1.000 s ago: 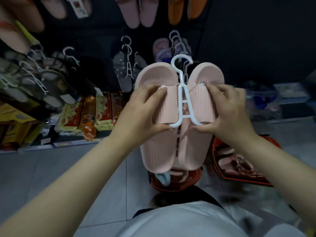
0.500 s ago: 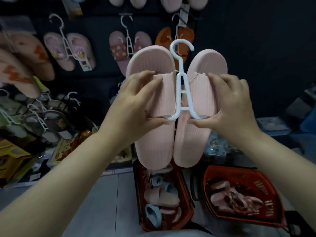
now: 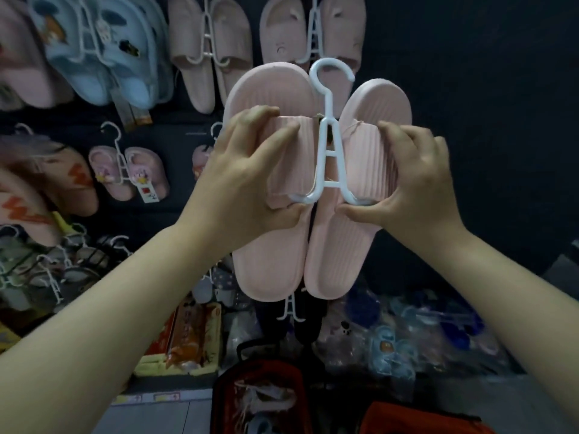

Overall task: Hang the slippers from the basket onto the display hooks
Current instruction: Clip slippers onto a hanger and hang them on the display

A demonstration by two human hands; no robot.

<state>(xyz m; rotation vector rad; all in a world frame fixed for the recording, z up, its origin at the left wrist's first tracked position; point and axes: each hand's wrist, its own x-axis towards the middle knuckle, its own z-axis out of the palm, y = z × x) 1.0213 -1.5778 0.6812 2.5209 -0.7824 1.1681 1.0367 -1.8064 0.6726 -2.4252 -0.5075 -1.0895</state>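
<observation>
A person held a pair of pink slippers (image 3: 272,264) up before a dark display wall, both shoes threaded on a white hanger (image 3: 328,103). The hanger stood upright between the two shoes, its A-shaped legs splayed under the straps and its open hook at the top.

The left hand (image 3: 238,183) lay left of the hanger and gripped the strap of the left shoe. Its fingers curled over the strap's upper edge, level with the hanger's neck, and its thumb pressed up beneath the strap, just beside the hanger's left foot. The right hand (image 3: 419,189) lay right of the hanger and clasped the other strap the same way, fingers over the top and thumb touching the shoe just under the hanger's right foot.

The slippers sat pinched between the two hands, toes rising above the knuckles on either side of the hanger's hook, heels hanging below the hanger and the wrists. The hook stood above both hands, in front of a pale pink pair (image 3: 282,32) hung on the wall behind it. Whether it touched any display hook could not be told.

Up and left of the hanger hung a blue pair (image 3: 103,64). Far below the hanger stood a red basket (image 3: 221,402) with slippers in it.
</observation>
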